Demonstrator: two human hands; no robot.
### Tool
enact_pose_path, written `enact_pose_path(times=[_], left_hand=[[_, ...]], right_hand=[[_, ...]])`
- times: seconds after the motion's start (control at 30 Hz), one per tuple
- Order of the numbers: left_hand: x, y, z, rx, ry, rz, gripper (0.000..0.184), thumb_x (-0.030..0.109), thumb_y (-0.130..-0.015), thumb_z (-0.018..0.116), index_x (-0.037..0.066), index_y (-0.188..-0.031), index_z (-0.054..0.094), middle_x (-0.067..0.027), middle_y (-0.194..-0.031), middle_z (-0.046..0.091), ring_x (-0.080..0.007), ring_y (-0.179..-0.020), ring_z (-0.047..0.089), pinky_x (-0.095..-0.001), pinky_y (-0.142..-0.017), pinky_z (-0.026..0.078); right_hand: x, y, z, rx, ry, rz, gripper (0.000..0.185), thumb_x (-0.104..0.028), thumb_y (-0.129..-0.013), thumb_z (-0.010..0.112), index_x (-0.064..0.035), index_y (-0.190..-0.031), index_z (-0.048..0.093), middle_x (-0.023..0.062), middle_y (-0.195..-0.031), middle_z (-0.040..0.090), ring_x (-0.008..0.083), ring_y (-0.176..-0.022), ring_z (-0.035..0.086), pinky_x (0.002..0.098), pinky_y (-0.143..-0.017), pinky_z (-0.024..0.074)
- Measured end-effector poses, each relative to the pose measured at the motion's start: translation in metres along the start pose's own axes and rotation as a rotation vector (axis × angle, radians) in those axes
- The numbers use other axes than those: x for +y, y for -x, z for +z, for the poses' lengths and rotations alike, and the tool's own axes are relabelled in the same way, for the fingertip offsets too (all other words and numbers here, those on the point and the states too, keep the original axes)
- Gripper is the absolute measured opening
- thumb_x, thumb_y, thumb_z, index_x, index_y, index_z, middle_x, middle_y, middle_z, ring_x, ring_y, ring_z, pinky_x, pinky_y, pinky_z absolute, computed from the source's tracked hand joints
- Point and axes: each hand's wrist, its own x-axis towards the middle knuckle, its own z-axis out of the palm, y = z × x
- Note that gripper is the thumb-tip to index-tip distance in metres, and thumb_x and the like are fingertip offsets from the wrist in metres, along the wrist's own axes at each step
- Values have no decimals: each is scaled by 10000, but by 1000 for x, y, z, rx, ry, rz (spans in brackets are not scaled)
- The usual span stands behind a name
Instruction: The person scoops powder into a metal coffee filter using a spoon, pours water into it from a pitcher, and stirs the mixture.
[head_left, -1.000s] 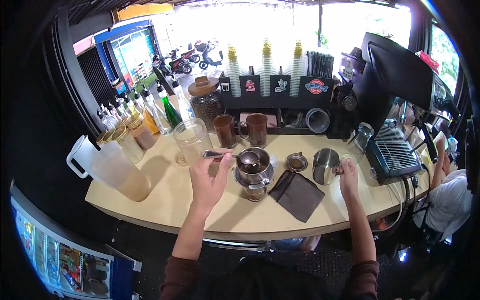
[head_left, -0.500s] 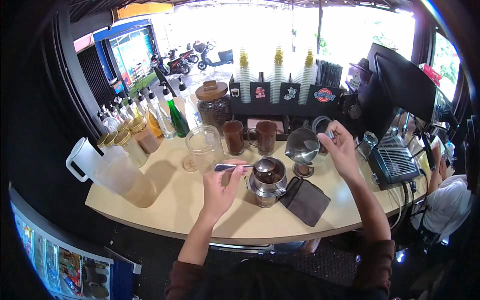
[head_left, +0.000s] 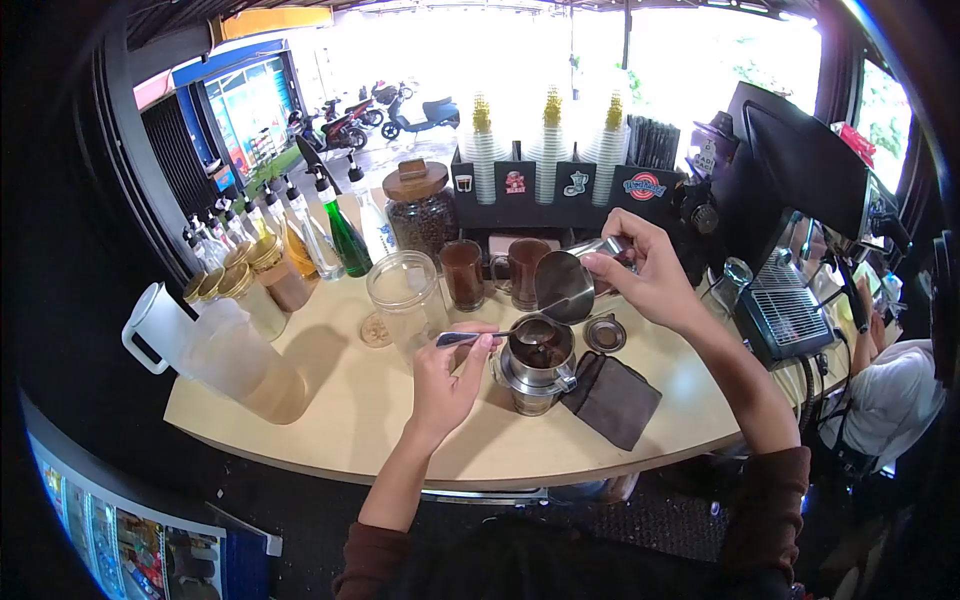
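Observation:
My left hand (head_left: 450, 388) is closed around a metal spoon (head_left: 470, 338). The spoon's bowl sits over the mouth of a metal drip coffee filter (head_left: 540, 374), with dark coffee grounds visible inside. Under the filter stands a small glass (head_left: 533, 404). My right hand (head_left: 645, 270) grips a steel pitcher (head_left: 563, 287) by its handle. The pitcher is tilted steeply, its lip close above the spoon; I cannot make out a stream clearly. A round metal filter lid (head_left: 605, 333) and a folded dark cloth (head_left: 616, 405) lie beside the filter.
Two brown-filled glass mugs (head_left: 463, 275) and a clear jar (head_left: 405, 300) stand behind. Leftward are a plastic jug (head_left: 240, 360), lidded jars and pump bottles (head_left: 345, 230). A coffee bean jar (head_left: 420, 215), cup rack (head_left: 560, 180) and espresso machine (head_left: 795, 315) line the back and right. Another person (head_left: 890, 400) is at far right.
My right hand has moved left and tipped the pitcher over the spoon and filter. The filter lid is now more exposed. My left hand keeps the spoon nearly in place.

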Motion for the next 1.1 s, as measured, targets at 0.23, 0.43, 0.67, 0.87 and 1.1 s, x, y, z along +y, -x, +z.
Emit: enact_pose_path(times=[0.23, 0.43, 0.67, 0.87, 1.1], left_hand=[[-3, -1, 0, -7, 17, 2, 189, 83, -948, 548, -74, -1013, 631, -120, -916, 684, -151, -866, 652, -283, -798, 544], [-2, 0, 0, -10, 16, 8, 186, 87, -949, 548, -67, -1004, 638, -113, -922, 681, -147, -866, 651, -278, -790, 546], [-1, 1, -2, -5, -13, 24, 185, 93, -948, 554, -63, -999, 640, -108, -918, 679, -142, -856, 651, -270, -777, 544], [-1, 2, -5, 0, -26, 12, 184, 92, -950, 550, -64, -992, 638, -99, -904, 680, -135, -847, 650, -262, -759, 542], [-1, 2, -7, 8, -37, 17, 184, 92, -948, 550, -61, -990, 641, -91, -881, 680, -125, -820, 647, -253, -725, 523]], right_hand=[[-7, 0, 5, -12, 17, -7, 230, -99, -880, 653, -30, -809, 445, -12, -660, 534, 21, -641, 531, 215, -529, 429], [-11, 0, 4, -26, 152, -55, 242, -91, -877, 657, -23, -802, 436, -17, -653, 503, 32, -637, 548, 220, -521, 429], [-14, 0, 6, -19, 172, -81, 266, -79, -867, 668, -18, -792, 420, -5, -658, 485, 39, -635, 559, 231, -514, 425], [-12, 2, 6, -7, 204, -68, 281, -90, -854, 685, -16, -779, 424, 12, -657, 481, 48, -609, 553, 235, -503, 396], [-18, 6, 5, -13, 181, 4, 224, -94, -850, 685, -38, -778, 480, -16, -692, 539, 23, -629, 558, 194, -547, 397]])
